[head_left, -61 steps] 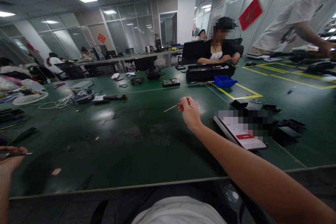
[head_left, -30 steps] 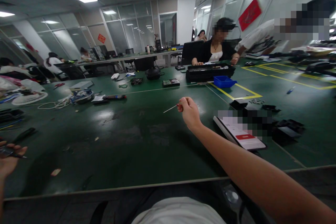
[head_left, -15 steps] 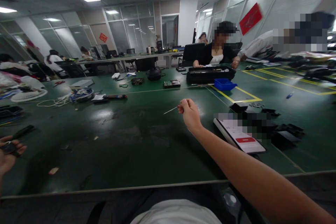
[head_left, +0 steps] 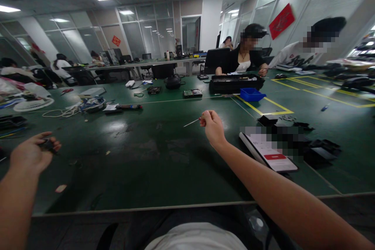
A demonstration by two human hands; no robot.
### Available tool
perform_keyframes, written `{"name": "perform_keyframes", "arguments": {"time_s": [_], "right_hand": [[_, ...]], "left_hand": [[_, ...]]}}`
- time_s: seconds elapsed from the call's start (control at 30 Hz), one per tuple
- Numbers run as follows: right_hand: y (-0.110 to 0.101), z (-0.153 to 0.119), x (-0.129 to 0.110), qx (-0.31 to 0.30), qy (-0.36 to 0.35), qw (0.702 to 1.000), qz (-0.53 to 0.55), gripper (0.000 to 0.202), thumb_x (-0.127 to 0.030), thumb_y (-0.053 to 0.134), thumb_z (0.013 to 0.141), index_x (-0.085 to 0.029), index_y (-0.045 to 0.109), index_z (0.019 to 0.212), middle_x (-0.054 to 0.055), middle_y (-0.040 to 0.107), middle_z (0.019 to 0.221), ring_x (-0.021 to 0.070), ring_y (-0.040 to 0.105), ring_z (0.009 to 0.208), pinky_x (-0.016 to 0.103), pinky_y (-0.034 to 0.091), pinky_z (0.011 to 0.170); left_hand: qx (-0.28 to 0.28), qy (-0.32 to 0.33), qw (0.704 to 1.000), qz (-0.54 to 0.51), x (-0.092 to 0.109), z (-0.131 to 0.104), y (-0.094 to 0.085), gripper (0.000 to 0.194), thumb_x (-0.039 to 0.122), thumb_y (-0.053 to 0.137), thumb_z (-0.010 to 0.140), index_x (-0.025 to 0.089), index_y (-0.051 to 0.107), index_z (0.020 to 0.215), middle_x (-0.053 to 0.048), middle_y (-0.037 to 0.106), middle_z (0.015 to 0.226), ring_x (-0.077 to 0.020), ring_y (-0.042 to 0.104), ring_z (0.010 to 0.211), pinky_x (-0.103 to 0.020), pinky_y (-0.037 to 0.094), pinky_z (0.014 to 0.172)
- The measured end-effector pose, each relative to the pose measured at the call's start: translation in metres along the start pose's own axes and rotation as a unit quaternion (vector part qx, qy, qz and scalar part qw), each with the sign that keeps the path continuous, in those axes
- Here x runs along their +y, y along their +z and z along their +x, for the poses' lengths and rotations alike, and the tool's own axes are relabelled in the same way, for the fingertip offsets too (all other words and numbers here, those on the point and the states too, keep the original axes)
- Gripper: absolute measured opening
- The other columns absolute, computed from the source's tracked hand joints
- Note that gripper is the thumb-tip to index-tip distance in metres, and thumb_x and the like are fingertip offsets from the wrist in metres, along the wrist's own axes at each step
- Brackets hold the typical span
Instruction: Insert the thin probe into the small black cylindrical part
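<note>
My right hand (head_left: 213, 127) is closed around the end of a thin metal rod (head_left: 191, 123), whose free tip points left over the green table (head_left: 140, 179). At the left, my left hand (head_left: 32, 152) has its fingers curled around a small dark object (head_left: 47, 145), too blurred to name. To the right of my right forearm lies a phone (head_left: 275, 157) with a red bar on its light screen. Black plastic parts (head_left: 322, 152) lie beyond the phone, partly pixelated.
A blue tray (head_left: 252, 94) stands by a long black casing (head_left: 236, 84), with a person behind it. A circuit board (head_left: 192, 93), a black-handled tool (head_left: 129, 107) and a white cable (head_left: 60, 113) lie farther back. Another person leans in at the right.
My left hand has moved right and up, farther into view, and the long dark piece seen beside it before no longer shows there. The person at the right has shifted back. My right hand stays put.
</note>
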State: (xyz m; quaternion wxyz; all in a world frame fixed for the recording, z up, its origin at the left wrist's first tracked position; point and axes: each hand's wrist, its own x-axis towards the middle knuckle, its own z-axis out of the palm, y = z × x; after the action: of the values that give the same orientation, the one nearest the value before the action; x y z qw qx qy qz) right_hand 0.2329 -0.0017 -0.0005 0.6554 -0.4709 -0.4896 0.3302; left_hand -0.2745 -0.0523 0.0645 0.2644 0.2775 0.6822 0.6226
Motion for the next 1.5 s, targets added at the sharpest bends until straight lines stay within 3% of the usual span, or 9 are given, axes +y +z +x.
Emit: {"name": "perform_keyframes", "arguments": {"time_s": [0.13,0.3,0.47,0.57,0.63,0.7,0.9,1.1,1.5], "right_hand": [[0.0,0.0,-0.002,0.004,0.004,1.0,-0.004,0.025,-0.046,0.051,0.093,-0.023,0.058,0.084,-0.001,0.062,0.071,0.0147,0.056,0.063,0.03,0.045,0.06],[-0.001,0.0,-0.005,0.005,-0.004,1.0,-0.002,0.026,-0.046,0.052,0.093,-0.023,0.059,0.085,-0.001,0.062,0.071,0.0143,0.056,0.062,0.029,0.044,0.06],[-0.002,-0.001,-0.011,-0.005,-0.013,1.0,0.004,0.029,-0.048,0.055,0.092,-0.021,0.061,0.081,0.0,0.061,0.067,0.0138,0.055,0.06,0.029,0.043,0.058],[-0.002,-0.003,-0.014,-0.033,-0.024,0.999,-0.003,0.034,-0.051,0.058,0.091,-0.021,0.06,0.076,-0.001,0.059,0.062,0.0132,0.054,0.056,0.029,0.044,0.058],[-0.001,-0.004,-0.015,-0.05,-0.03,0.998,-0.005,0.033,-0.051,0.059,0.09,-0.021,0.06,0.076,-0.001,0.06,0.062,0.0131,0.055,0.056,0.03,0.044,0.058],[0.0,-0.005,-0.015,-0.063,-0.031,0.998,0.005,0.029,-0.049,0.059,0.09,-0.021,0.062,0.081,0.0,0.064,0.067,0.0138,0.058,0.059,0.03,0.046,0.059],[0.001,-0.007,-0.015,-0.055,-0.033,0.998,-0.006,0.026,-0.046,0.057,0.091,-0.021,0.063,0.088,0.002,0.068,0.075,0.0156,0.063,0.066,0.031,0.05,0.064],[0.002,-0.01,-0.017,-0.078,-0.045,0.995,-0.047,0.024,-0.044,0.055,0.092,-0.022,0.062,0.088,0.003,0.07,0.076,0.0163,0.065,0.067,0.033,0.052,0.067],[0.002,-0.011,-0.013,-0.065,-0.067,0.993,-0.07,0.021,-0.041,0.052,0.093,-0.023,0.06,0.09,0.003,0.07,0.078,0.0173,0.066,0.07,0.034,0.052,0.07]], "left_hand": [[-0.06,0.033,0.993,-0.094,0.005,-0.023,0.053,0.029,-0.004,0.031,0.081,0.014,0.053,0.078,0.002,0.052,0.057,-0.0088,0.05,0.059,-0.017,0.047,0.058],[-0.192,0.024,0.976,-0.097,0.011,-0.071,0.135,0.026,-0.002,0.04,0.072,0.013,0.058,0.082,-0.001,0.053,0.062,-0.0131,0.05,0.062,-0.022,0.044,0.058],[-0.325,0.034,0.943,-0.059,0.003,-0.121,0.2,0.028,0.004,0.046,0.065,0.012,0.063,0.085,-0.004,0.056,0.072,-0.0151,0.053,0.067,-0.028,0.045,0.064],[-0.416,0.097,0.902,0.059,-0.009,-0.149,0.233,0.035,0.011,0.056,0.068,0.014,0.063,0.102,-0.004,0.061,0.084,-0.0179,0.059,0.079,-0.031,0.047,0.074],[-0.421,0.152,0.88,0.156,-0.018,-0.164,0.251,0.047,0.01,0.061,0.067,0.015,0.06,0.114,-0.007,0.065,0.094,-0.021,0.061,0.087,-0.034,0.048,0.08],[-0.409,0.207,0.863,0.213,-0.027,-0.175,0.264,0.045,0.011,0.064,0.071,0.017,0.06,0.116,-0.01,0.067,0.105,-0.0236,0.062,0.095,-0.038,0.048,0.087],[-0.436,0.304,0.821,0.209,-0.048,-0.181,0.269,0.033,0.017,0.067,0.08,0.021,0.066,0.112,-0.006,0.071,0.111,-0.0236,0.065,0.102,-0.039,0.048,0.096],[-0.422,0.315,0.828,0.19,-0.052,-0.177,0.26,0.039,0.017,0.069,0.079,0.021,0.066,0.118,-0.006,0.071,0.117,-0.0241,0.065,0.108,-0.039,0.046,0.101],[-0.406,0.325,0.833,0.188,-0.051,-0.177,0.259,0.038,0.022,0.07,0.082,0.02,0.069,0.12,-0.007,0.071,0.123,-0.0259,0.064,0.115,-0.04,0.044,0.107]]}}
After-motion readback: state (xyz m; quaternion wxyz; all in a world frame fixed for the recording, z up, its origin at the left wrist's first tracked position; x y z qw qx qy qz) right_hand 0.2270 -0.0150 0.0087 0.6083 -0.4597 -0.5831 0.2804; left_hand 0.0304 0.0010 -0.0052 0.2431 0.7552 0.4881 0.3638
